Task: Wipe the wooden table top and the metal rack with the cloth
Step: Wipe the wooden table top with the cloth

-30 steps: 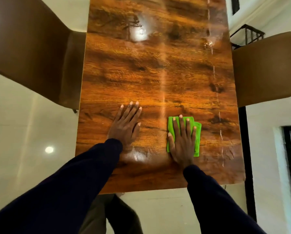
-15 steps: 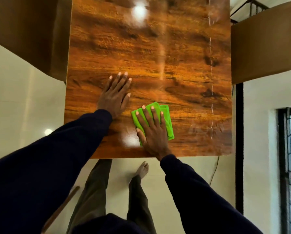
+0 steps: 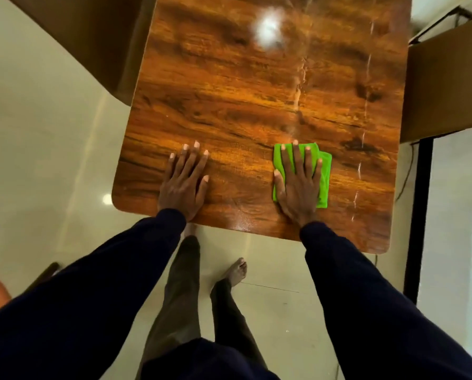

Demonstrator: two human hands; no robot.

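Observation:
The glossy wooden table top [image 3: 256, 105] fills the upper middle of the head view. A folded green cloth [image 3: 324, 174] lies flat on it near the front edge. My right hand [image 3: 298, 185] presses down on the cloth with fingers spread, covering most of it. My left hand [image 3: 184, 182] rests flat on the bare wood near the front left corner, fingers apart, holding nothing. A black metal rack [image 3: 443, 15] shows only as thin bars at the top right, mostly hidden behind a chair.
A brown chair [image 3: 92, 37] stands at the table's left side and another brown chair [image 3: 448, 78] at its right. A black post [image 3: 418, 215] rises by the right front corner. My legs and bare foot [image 3: 237, 270] stand on the pale tiled floor.
My right hand slid the cloth left toward my left hand, then back to the right along the front edge. My left hand stayed flat on the wood. The view tilted.

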